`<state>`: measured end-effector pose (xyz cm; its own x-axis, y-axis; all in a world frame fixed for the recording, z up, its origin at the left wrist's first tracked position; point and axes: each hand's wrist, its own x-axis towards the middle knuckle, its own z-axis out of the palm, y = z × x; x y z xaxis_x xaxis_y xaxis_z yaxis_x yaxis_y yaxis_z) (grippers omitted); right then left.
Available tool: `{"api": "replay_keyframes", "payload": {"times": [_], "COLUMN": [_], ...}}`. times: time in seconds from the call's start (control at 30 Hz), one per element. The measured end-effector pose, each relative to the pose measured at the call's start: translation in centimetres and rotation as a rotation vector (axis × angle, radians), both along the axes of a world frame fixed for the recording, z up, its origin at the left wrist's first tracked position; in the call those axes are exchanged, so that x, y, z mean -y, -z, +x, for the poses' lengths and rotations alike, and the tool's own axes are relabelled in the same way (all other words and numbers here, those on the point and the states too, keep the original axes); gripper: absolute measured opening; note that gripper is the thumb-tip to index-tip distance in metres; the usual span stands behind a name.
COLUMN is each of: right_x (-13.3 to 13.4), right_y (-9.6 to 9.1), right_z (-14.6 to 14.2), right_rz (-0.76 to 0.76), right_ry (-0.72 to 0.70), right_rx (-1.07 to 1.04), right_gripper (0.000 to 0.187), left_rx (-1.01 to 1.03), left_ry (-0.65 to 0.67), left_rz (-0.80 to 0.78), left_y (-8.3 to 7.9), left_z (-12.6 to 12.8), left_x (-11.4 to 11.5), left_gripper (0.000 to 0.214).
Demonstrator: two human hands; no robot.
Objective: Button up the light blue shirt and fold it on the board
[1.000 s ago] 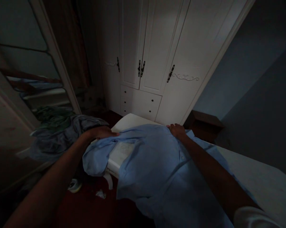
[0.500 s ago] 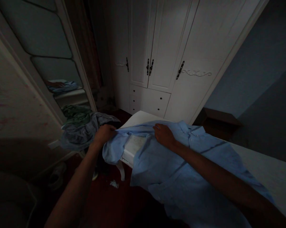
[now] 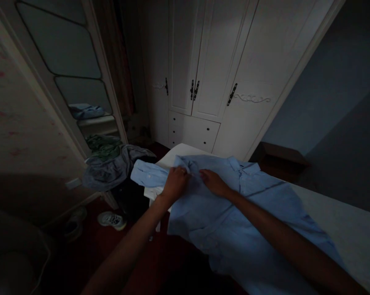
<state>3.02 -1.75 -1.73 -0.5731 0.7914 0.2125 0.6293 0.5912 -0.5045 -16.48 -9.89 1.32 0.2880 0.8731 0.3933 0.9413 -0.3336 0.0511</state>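
Observation:
A light blue button-up shirt (image 3: 222, 229) is spread over a white table (image 3: 341, 217), its collar toward the back and its lower part hanging over the near edge. One sleeve sticks out to the left, and its buttoned cuff (image 3: 145, 174) lies at the table's left end. My left hand (image 3: 177, 183) is closed on the cloth near the shoulder, where the sleeve meets the body. Just to its right, my right hand (image 3: 215, 183) has its curled fingers on the same part of the shirt. The cloth between them is bunched, and the fingertips are partly hidden.
A white wardrobe (image 3: 222, 57) with dark handles stands behind the table. Grey and green clothes (image 3: 106, 168) are heaped at the left, beside a mirrored panel (image 3: 83, 96). A pale shoe (image 3: 111, 220) lies on the red floor. A brown wooden box (image 3: 283, 155) is at the back right.
My left hand has moved right from the sleeve to the shoulder, close to my right hand. The sleeve now lies leftward with its cuff let go. The right hand has shifted slightly.

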Motion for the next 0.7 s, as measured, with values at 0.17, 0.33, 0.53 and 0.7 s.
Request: {"api": "replay_keyframes", "payload": {"times": [0.17, 0.33, 0.53, 0.7], "right_x": [0.0, 2.6, 5.2, 4.2], "right_y": [-2.2, -4.7, -5.3, -4.0], "right_z": [-1.3, -6.0, -12.8, -15.0], "right_rz": [-0.031, 0.101, 0.215, 0.23], "right_ry": [0.028, -0.216, -0.58, -0.599], "right_rx": [-0.221, -0.217, 0.207, 0.527], "right_gripper": [0.052, 0.047, 0.042, 0.053], "left_rx": [0.169, 0.414, 0.683, 1.185], "left_ry": [0.081, -0.014, -0.095, -0.468], "left_rz": [0.02, 0.206, 0.15, 0.173], "left_y": [3.4, 4.0, 6.8, 12.6], "left_z": [0.4, -0.9, -1.1, -2.9], "left_x": [3.4, 6.8, 9.5, 11.2], "left_gripper": [0.031, 0.031, 0.023, 0.021]}}
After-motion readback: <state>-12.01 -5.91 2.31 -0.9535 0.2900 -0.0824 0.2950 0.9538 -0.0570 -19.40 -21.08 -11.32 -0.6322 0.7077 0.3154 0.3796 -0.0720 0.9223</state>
